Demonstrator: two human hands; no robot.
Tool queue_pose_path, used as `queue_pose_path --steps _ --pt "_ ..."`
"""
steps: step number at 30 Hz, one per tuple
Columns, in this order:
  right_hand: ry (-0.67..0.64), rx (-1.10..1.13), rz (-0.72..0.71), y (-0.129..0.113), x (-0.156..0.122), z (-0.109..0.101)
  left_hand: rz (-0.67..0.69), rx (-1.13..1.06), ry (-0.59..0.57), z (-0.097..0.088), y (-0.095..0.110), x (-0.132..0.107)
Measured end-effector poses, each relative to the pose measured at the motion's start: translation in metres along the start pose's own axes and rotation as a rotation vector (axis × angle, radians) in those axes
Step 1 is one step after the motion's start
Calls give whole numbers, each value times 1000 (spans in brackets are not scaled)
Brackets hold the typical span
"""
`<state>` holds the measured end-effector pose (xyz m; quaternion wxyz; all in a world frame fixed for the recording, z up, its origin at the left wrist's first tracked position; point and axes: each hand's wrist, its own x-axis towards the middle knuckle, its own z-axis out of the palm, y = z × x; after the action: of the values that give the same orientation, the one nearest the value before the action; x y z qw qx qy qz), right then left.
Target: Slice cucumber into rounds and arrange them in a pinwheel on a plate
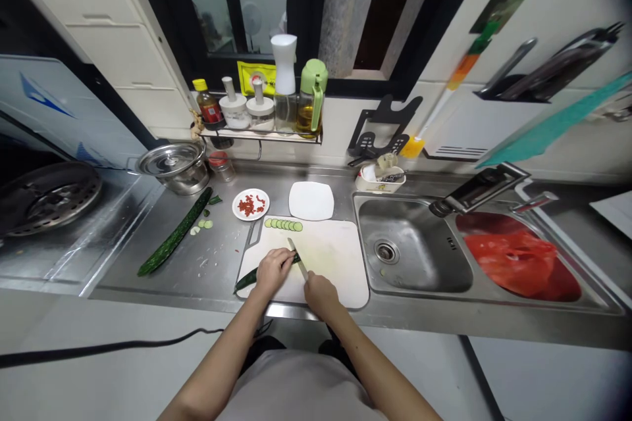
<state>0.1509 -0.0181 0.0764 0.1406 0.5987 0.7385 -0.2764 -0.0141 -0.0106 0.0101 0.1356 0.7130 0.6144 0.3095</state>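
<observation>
My left hand (274,271) presses a cut cucumber (247,279) onto the white cutting board (340,263), its fingers curled over the cut end. In my right hand (320,294) is a knife (298,259), gripped by the handle, its blade right at that end of the cucumber. A row of several cucumber slices (283,225) lies along the board's far left edge. Behind the board stand a white square plate (311,200) and a small plate (239,212) of chopped red pieces. A whole cucumber (172,240) rests on the steel counter to the left.
To the right is a double sink (415,243) with a red plastic bag (513,256) in its far basin. A lidded steel pot (185,177) stands at the back left. Bottles and jars fill the wall shelf (276,135). Cucumber scraps (207,224) lie on the counter.
</observation>
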Motion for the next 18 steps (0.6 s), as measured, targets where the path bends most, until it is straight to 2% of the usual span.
queue_pose_path --steps 11,18 --pt "61 61 -45 -18 30 -12 -5 4 5 -1 2 0" --pt "55 83 -30 -24 39 -18 -15 25 -29 -5 4 1"
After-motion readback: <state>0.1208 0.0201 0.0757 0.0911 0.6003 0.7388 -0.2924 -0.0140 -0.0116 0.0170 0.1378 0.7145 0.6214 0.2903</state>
